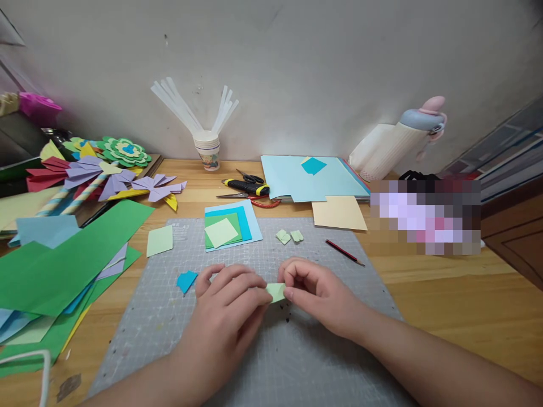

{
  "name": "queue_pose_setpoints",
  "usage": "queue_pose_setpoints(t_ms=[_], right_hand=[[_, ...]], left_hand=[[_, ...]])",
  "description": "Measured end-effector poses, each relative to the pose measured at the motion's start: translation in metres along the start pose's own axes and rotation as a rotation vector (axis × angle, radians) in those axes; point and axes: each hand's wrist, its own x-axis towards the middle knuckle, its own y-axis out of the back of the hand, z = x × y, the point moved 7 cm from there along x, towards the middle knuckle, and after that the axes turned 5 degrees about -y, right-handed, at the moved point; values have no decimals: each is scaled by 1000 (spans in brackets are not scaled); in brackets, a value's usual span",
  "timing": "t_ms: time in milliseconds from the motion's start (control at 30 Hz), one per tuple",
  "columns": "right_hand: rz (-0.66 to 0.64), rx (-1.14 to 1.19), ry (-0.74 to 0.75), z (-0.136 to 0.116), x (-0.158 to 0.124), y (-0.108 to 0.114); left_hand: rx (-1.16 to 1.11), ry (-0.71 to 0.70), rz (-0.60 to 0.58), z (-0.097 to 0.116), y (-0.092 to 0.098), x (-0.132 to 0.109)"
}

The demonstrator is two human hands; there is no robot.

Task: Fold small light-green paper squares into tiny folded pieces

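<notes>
A small piece of light green paper [276,291] is pinched between my two hands above the grey cutting mat [169,345]. My left hand [237,305] closes on its left end, with the fingers covering part of it. The thumb and fingertips of my right hand [316,291] grip its right end. Beyond my hands lie two small folded light green pieces [283,236]. A crumpled-looking blue paper piece [185,281] rests just left of my left hand. Farther back sits a stack of blue and green paper squares [257,233] with a pale green square [221,232] on top.
A pencil [344,252] lies on the mat's right side. Behind it are scissors [250,176], a black-and-yellow utility knife [246,187] and light blue sheets [292,178]. A paper cup [207,152] holds white strips. Green paper [76,260] and paper flowers [123,151] crowd the left.
</notes>
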Motion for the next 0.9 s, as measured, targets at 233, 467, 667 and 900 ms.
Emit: queue_pose_setpoints(t_ms=[233, 467, 667, 900], right_hand=[[204, -16, -69, 4, -10, 12], [-281, 625, -488, 23, -17, -37], [-90, 140, -394, 29, -9, -17], [36, -545, -61, 11, -1, -8]], left_hand=[[29, 47, 194, -2, 19, -4], [76, -78, 184, 10, 14, -10], [39, -175, 34, 14, -2, -13], [69, -112, -91, 10, -14, -5]])
